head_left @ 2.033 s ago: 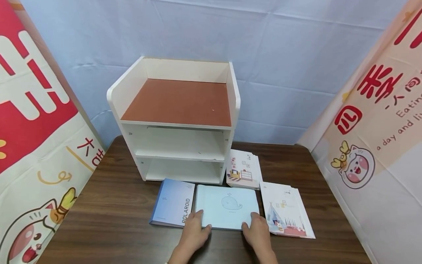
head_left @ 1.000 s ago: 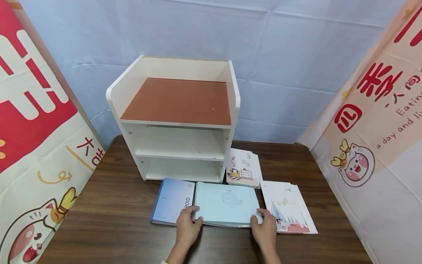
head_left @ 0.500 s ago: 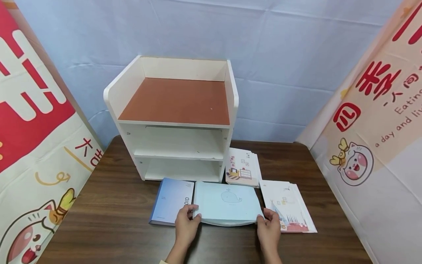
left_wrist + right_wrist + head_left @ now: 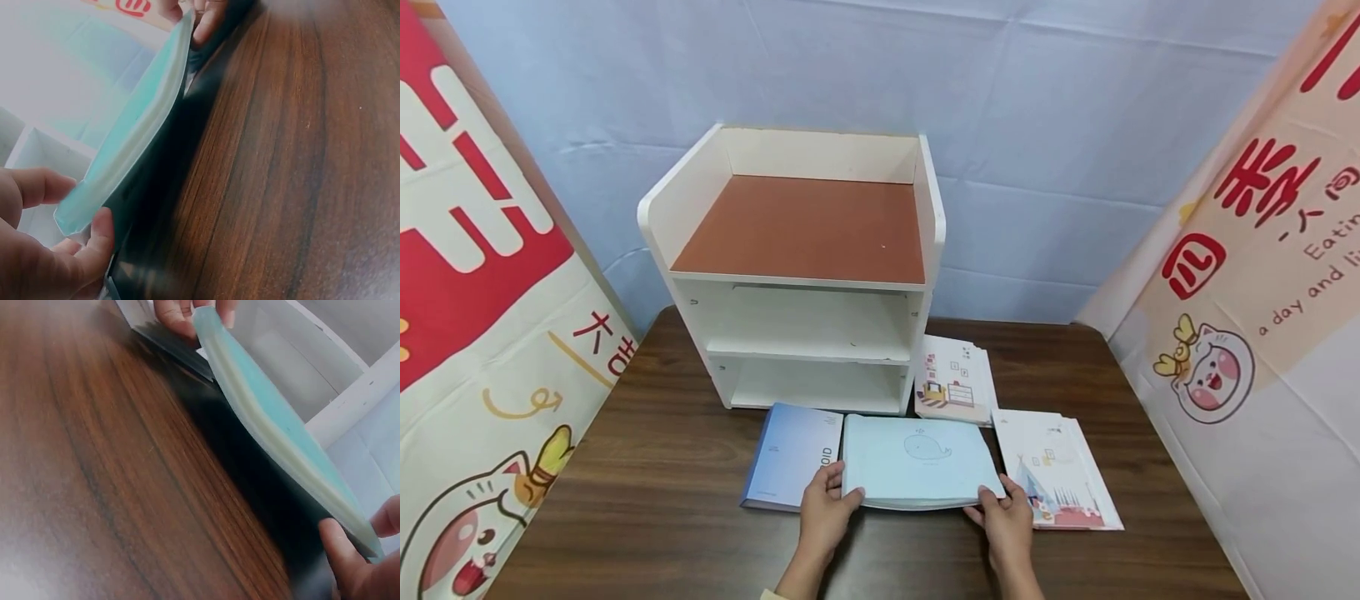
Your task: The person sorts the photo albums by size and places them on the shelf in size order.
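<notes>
A pale blue book [image 4: 917, 458] with a whale drawing on its cover lies before the shelf in the head view. My left hand [image 4: 826, 512] pinches its near left corner, and my right hand [image 4: 1006, 521] pinches the near right corner. Both wrist views show the near edge of the book [image 4: 134, 134] raised off the table, with a dark shadow beneath. In the right wrist view, its page block [image 4: 269, 431] bows between the two hands. Some of my fingers are hidden behind the book.
A white shelf unit [image 4: 805, 281] with a brown top stands behind. A blue book marked POLAROID [image 4: 793, 454] lies left of the whale book. White illustrated books [image 4: 955, 379] and another white stack [image 4: 1052, 467] lie to the right on the dark wooden table [image 4: 647, 500].
Both hands have taken hold of the whale book's near corners and lifted its near edge off the table. My right hand has shifted right to the corner. The other books stay put.
</notes>
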Demonstrator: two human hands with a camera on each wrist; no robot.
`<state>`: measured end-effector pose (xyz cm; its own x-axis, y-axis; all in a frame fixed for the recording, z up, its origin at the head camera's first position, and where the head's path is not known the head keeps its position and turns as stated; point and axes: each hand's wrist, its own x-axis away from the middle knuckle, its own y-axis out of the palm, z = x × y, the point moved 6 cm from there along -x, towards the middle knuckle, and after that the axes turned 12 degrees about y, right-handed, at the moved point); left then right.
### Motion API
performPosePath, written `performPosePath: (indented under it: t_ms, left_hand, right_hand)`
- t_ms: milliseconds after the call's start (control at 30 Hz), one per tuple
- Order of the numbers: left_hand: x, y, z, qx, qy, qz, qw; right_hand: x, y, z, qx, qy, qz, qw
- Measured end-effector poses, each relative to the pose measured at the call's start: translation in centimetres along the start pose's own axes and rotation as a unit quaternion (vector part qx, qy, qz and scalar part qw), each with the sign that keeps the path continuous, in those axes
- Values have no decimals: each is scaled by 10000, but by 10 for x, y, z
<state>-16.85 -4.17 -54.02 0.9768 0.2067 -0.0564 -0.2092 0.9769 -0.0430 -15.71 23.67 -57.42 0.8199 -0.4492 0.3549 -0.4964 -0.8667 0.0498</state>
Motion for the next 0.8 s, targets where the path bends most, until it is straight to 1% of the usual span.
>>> performPosePath:
  t_ms: [100, 167, 267, 333, 400, 467, 533, 600, 667, 733, 800]
  left_hand:
    - [1, 0, -1, 0, -27, -71, 10000]
    - [1, 0, -1, -7, -47, -116, 9999]
    - [2, 0, 0, -18, -64, -172, 9998]
    - [2, -1, 2, -8, -56, -184, 9998]
    - [2, -1, 2, 43, -33, -165, 9998]
    - [2, -2, 3, 81, -9, -122, 9999]
    - [2, -4, 4, 145, 0, -68, 9999]
    - [2, -5, 3, 157, -26, -15, 9999]
    - [2, -5, 3, 138, -98, 44, 9998]
    - [2, -6, 3, 139, -138, 93, 9998]
    - [3, -6, 3, 172, -131, 138, 9997]
  right_hand:
    - [11, 4, -10, 80, 10, -102, 9999]
    - [11, 5, -10, 140, -50, -106, 9998]
    - [13, 5, -12, 221, 82, -62, 9997]
    - [8, 4, -6, 219, 89, -52, 9997]
    - [9, 5, -7, 122, 203, -45, 9997]
    - [3, 3, 0, -25, 122, -53, 9999]
    - [-1, 2, 4, -153, 126, -10, 9998]
    - [-3, 1, 7, -237, 137, -63, 9996]
    - [-8, 0, 12, -233, 223, -33, 9995]
    - [-7, -1, 12, -277, 227, -114, 9993]
    - [-2, 1, 8, -304, 234, -199, 9991]
